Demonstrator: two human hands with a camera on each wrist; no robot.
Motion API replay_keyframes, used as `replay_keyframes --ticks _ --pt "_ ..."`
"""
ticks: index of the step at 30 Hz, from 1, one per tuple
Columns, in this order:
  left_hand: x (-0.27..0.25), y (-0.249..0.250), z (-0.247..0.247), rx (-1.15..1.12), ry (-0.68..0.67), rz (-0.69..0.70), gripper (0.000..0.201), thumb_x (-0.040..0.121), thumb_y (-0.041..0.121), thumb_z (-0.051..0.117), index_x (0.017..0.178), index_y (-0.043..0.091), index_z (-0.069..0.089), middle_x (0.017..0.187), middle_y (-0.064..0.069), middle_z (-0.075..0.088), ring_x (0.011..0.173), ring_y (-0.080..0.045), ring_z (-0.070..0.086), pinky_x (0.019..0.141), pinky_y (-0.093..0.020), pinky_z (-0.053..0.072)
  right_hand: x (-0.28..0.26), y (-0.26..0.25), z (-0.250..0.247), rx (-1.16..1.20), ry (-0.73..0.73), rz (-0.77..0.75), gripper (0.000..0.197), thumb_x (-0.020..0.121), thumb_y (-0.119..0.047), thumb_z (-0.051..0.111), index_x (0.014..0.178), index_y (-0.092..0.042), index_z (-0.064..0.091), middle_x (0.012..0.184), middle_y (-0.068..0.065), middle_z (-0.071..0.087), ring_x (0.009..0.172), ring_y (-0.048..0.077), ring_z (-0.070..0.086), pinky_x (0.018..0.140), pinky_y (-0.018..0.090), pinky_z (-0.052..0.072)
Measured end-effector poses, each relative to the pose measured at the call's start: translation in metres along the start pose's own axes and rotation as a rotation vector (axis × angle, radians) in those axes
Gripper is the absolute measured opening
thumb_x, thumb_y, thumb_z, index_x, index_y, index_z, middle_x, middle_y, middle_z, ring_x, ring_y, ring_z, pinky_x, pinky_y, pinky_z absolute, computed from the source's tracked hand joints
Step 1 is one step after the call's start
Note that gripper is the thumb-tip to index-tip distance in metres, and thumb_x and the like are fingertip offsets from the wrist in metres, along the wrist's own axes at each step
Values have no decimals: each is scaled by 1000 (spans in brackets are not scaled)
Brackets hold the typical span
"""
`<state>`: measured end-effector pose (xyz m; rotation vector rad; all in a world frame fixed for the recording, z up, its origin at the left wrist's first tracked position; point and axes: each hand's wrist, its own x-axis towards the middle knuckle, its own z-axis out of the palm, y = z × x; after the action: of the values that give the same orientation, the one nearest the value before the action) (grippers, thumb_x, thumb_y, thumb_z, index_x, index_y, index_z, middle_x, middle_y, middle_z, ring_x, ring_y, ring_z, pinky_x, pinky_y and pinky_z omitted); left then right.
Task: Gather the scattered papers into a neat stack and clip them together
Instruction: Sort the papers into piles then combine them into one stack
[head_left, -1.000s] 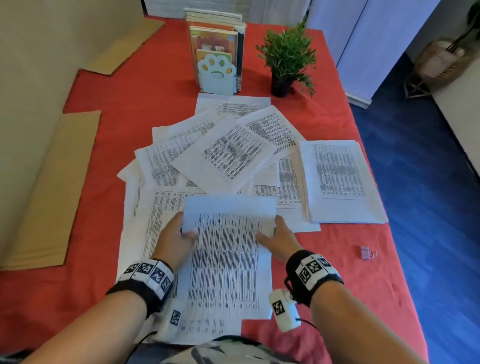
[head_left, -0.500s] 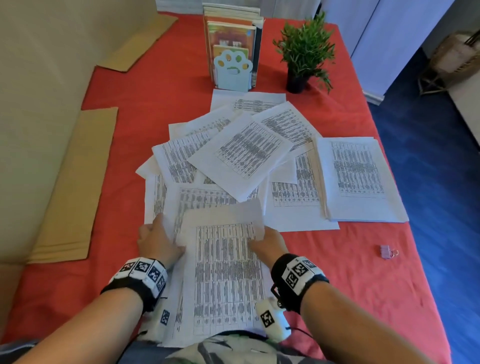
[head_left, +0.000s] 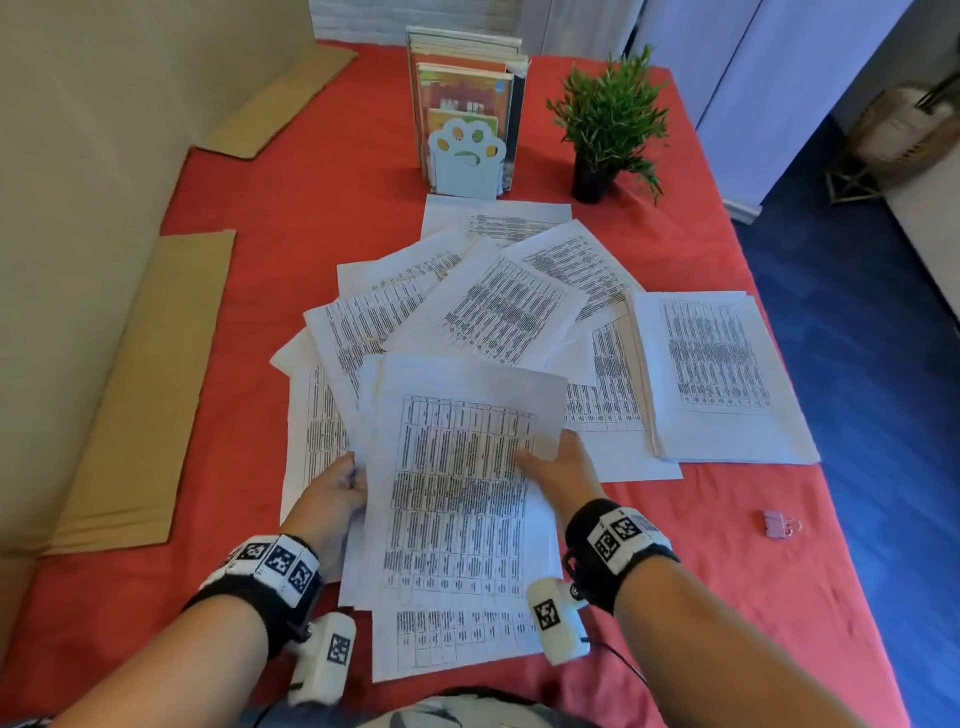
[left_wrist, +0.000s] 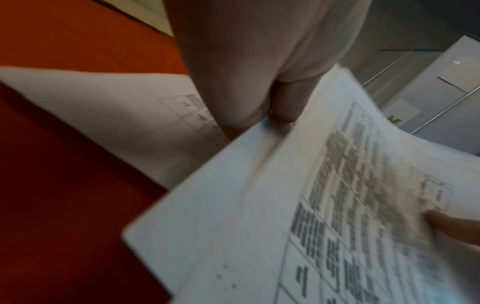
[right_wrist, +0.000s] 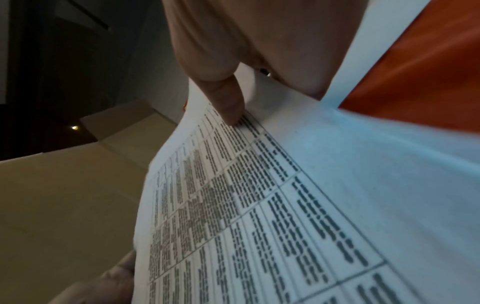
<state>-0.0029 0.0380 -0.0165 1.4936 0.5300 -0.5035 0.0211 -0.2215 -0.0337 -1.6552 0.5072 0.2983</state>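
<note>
Papers (head_left: 457, 467), thin flat printed sheets, pinched by L hand (head_left: 330, 499) & R hand (head_left: 558, 475).

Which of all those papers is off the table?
The sheets nearest the person, held by left hand and right hand; the others lie flat.

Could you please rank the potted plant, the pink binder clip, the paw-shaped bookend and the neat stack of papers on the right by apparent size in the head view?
Largest to smallest as they look:
1. neat stack of papers
2. potted plant
3. paw-shaped bookend
4. pink binder clip
The plant and bookend stand farther from the camera, so their true sizes may differ.
</note>
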Motion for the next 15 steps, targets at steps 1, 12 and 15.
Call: replay_keyframes --ticks 1,12,15 --pt "3 3 3 6 -22 2 40 90 -16 38 109 8 63 84 -7 72 73 -21 68 63 -30 55 2 -1 1 28 1 -1 27 81 -6 67 106 -13 61 102 15 69 93 31 68 72 29 54" --pt "83 55 -5 656 520 -191 96 66 48 73 144 23 23 148 -14 25 134 -43 30 106 -57 35 86 -68 -66 -287 350 -14 26 87 -15 61 111 -7 58 109 16 65 100 34 63 85 39 52" --pt "93 61 -3 683 599 -234 104 64 57 69 146 21 17 148 -17 26 136 -42 25 107 -56 32 96 -74 -75 -519 335 7 24 90 -14 57 111 -4 61 104 17 61 102 36 62 75 30 43"
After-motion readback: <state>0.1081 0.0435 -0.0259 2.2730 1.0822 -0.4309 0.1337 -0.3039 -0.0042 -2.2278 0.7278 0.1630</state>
